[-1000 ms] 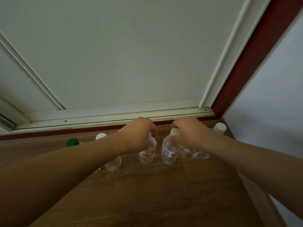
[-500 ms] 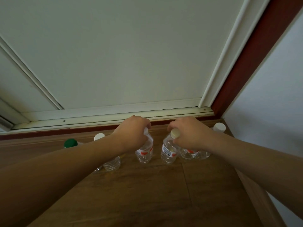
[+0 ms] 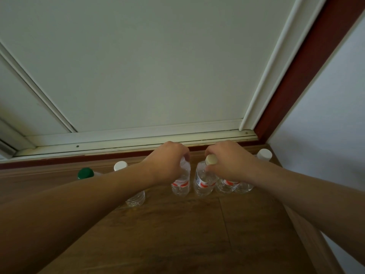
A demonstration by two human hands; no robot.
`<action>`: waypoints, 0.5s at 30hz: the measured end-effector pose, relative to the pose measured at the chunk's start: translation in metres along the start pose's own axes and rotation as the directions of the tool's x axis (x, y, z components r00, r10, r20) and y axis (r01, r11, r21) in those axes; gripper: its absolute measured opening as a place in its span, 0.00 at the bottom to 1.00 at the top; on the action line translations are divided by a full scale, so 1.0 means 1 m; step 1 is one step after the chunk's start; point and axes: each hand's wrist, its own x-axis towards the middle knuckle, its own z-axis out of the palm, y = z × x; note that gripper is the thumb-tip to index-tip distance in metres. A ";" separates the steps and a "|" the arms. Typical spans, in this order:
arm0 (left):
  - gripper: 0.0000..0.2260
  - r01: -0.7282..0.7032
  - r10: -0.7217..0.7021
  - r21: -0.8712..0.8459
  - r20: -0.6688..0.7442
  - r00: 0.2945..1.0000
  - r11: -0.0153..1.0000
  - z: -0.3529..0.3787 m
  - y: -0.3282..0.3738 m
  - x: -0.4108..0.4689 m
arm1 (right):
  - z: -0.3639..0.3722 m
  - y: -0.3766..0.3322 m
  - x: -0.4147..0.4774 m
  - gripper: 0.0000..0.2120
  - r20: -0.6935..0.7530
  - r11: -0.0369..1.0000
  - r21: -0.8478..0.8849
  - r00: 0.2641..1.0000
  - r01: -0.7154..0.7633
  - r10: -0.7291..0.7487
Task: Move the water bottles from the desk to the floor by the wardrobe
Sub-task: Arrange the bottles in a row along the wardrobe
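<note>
Several clear water bottles stand in a row on the wooden floor [image 3: 177, 234] along the white wardrobe door [image 3: 138, 66]. My left hand [image 3: 166, 163] wraps over the top of a red-labelled bottle [image 3: 180, 183], hiding its cap. My right hand [image 3: 229, 161] holds the neck of a beige-capped bottle [image 3: 203, 180]. Right of it stand a red-labelled bottle [image 3: 227, 184] and a white-capped bottle [image 3: 263, 154]. To the left are a white-capped bottle [image 3: 120, 166] and a green-capped bottle [image 3: 85, 173], partly hidden by my left forearm.
The wardrobe's white sliding track [image 3: 128, 143] and red-brown base strip [image 3: 59, 161] run behind the row. A red-brown frame post [image 3: 296, 76] and a pale wall [image 3: 331, 115] close the right side. Bare floor lies in front of the bottles.
Both hands have stayed on their bottles and shifted slightly. The left hand's bottle now stands more upright next to the beige-capped one.
</note>
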 end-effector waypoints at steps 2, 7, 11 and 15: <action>0.18 -0.007 0.007 -0.012 -0.015 1.000 1.000 0.001 0.000 0.002 | 0.000 0.000 0.000 0.14 0.000 1.000 -0.002 1.000 -0.003 0.003; 0.18 0.005 -0.005 -0.002 -0.074 0.997 1.000 0.004 -0.003 0.004 | 0.000 0.001 -0.001 0.15 -0.001 1.000 0.001 1.000 -0.001 0.001; 0.16 0.038 -0.038 -0.005 -0.116 0.993 0.999 0.005 -0.004 0.004 | -0.002 0.000 -0.001 0.14 0.015 1.000 0.004 1.000 0.007 -0.007; 0.13 0.039 -0.040 -0.016 -0.090 0.995 0.999 0.004 0.000 0.004 | -0.004 0.000 -0.002 0.14 0.028 1.000 -0.005 0.999 0.018 -0.018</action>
